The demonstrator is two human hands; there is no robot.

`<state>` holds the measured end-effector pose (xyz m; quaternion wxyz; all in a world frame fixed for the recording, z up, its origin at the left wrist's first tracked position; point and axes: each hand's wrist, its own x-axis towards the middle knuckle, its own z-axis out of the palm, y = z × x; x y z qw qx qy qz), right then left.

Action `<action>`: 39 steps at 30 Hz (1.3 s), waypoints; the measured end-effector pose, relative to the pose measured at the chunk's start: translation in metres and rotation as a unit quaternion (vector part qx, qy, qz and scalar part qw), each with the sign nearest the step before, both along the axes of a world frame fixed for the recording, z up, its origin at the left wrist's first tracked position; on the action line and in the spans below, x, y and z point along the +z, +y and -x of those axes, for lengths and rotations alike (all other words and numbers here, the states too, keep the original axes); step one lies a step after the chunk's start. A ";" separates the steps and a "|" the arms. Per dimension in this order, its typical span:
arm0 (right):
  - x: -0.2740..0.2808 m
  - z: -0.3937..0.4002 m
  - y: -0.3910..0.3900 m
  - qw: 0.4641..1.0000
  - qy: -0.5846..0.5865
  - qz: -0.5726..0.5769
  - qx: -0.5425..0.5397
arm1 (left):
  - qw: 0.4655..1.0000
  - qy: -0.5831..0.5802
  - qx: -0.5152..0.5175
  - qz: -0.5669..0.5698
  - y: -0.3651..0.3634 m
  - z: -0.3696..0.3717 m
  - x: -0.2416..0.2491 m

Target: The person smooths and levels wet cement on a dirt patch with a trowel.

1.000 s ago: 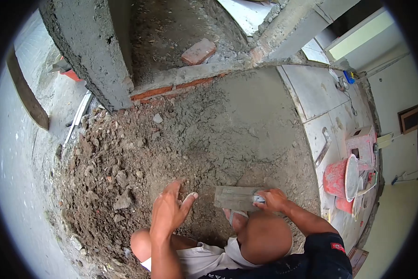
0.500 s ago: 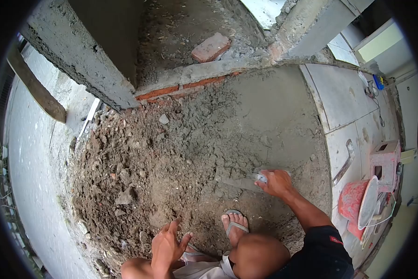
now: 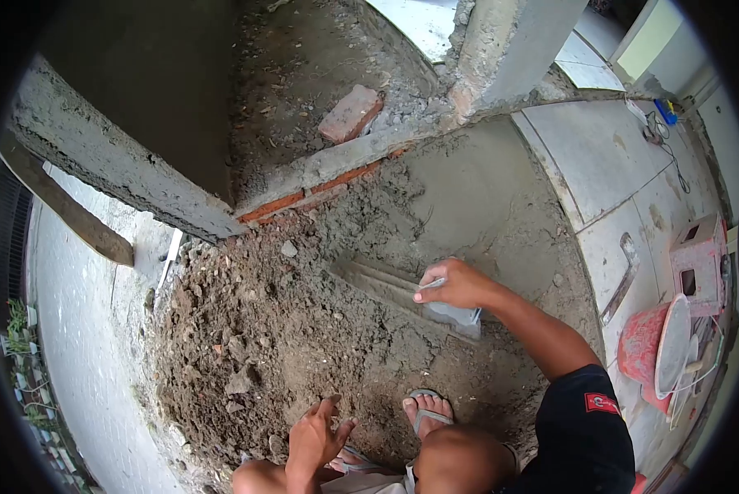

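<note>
My right hand (image 3: pixel 456 284) is closed round the handle of a long plastering trowel (image 3: pixel 386 284). The flat blade, smeared with wet grey mortar, lies slantwise over the rough part of the mortar bed (image 3: pixel 468 177). Beyond the blade the mortar is smooth; around its left end it is lumpy. My left hand (image 3: pixel 316 436) hangs over my knee, holding nothing, its fingers apart and bent. Beneath it is loose brown soil and rubble (image 3: pixel 246 354).
A low brick edge (image 3: pixel 304 198) and a concrete post (image 3: pixel 131 156) border the far side. A broken brick (image 3: pixel 351 114) lies behind. To the right are floor tiles (image 3: pixel 592 156), a metal bar (image 3: pixel 620 280), a red bucket (image 3: pixel 645 350) and a pink box (image 3: pixel 699 255).
My right hand has moved the trowel up and left across the mortar, and more of its blade now shows. The view has shifted slightly; my left hand stays near my knee.
</note>
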<state>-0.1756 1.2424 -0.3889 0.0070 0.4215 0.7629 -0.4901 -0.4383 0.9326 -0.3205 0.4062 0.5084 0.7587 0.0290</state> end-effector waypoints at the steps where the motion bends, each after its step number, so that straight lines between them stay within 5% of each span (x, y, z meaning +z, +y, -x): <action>1: 0.010 0.000 -0.022 0.998 -0.039 -0.053 0.005 | 1.000 0.006 -0.001 0.009 0.000 -0.001 -0.001; 6: 0.010 -0.018 -0.035 0.968 -0.134 -0.212 -0.002 | 1.000 -0.023 -0.003 -0.016 -0.004 -0.008 0.003; 8: 0.001 -0.027 -0.004 0.938 -0.178 -0.297 0.008 | 0.999 -0.032 -0.002 0.008 -0.005 -0.008 0.004; 10: -0.020 -0.028 0.040 0.944 -0.222 -0.242 -0.029 | 1.000 -0.022 -0.019 0.007 -0.005 -0.006 -0.003; 12: -0.013 -0.019 0.079 0.905 -0.224 -0.361 0.006 | 0.999 -0.020 -0.012 0.038 -0.005 -0.003 -0.010; 19: 0.007 0.012 0.117 0.926 -0.224 -0.271 -0.138 | 1.000 0.006 0.012 -0.009 -0.013 0.006 0.010; 28: -0.050 0.059 0.089 0.914 -0.166 -0.250 -0.273 | 0.999 -0.019 -0.026 0.004 -0.013 0.006 0.024; 39: -0.053 0.082 0.059 0.930 -0.202 -0.257 -0.166 | 0.997 -0.055 -0.027 -0.052 0.012 0.000 0.041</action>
